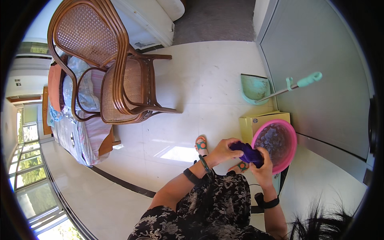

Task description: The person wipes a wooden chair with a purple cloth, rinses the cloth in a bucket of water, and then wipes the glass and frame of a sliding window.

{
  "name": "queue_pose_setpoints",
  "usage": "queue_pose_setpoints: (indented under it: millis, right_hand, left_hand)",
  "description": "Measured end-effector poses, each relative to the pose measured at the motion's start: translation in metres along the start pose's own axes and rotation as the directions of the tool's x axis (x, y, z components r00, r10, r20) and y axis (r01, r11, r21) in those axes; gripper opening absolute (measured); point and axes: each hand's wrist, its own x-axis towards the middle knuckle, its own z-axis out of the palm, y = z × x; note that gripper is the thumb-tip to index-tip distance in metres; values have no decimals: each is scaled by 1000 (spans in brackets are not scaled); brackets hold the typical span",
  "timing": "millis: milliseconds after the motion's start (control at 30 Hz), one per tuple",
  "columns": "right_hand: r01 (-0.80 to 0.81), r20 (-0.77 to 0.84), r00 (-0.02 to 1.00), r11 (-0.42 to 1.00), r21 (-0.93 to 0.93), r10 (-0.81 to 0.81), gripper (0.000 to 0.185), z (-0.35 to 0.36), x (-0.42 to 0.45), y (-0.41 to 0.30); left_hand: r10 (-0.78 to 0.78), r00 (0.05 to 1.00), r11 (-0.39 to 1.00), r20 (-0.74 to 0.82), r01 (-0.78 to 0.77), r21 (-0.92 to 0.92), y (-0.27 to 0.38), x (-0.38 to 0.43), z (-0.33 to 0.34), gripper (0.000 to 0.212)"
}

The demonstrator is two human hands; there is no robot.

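Observation:
My left hand [226,153] grips one end of a bunched dark purple cloth [247,153]. At the cloth's other end, the fingers of my right hand [263,166] are closed around it. The cloth is held just left of the near rim of a pink plastic basin [291,129]. Inside that basin is cloudy water [271,141] with patches of suds on its surface. Part of the basin's near left rim is hidden behind my right hand and the cloth.
Beside the basin stands a yellow cardboard box [247,127]. A mint-green long-handled dustpan [253,87] rests near a grey door [315,75]. To the left are a rattan armchair [129,81] and a bed [87,141]. White tiles [177,126] cover the floor around my sandalled feet.

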Motion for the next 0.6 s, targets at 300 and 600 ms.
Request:
queue_pose_setpoints:
  millis: [300,600]
  right_hand:
    - [-322,246,947,608,726,208,41,174,42,-128]
    - [-213,311,950,793,571,32,26,271,91,-199]
  left_hand:
    - [140,862,929,-487,-284,-237,42,-14,-93,46]
    - [303,658,938,-690,-334,93,122,-56,-217,38]
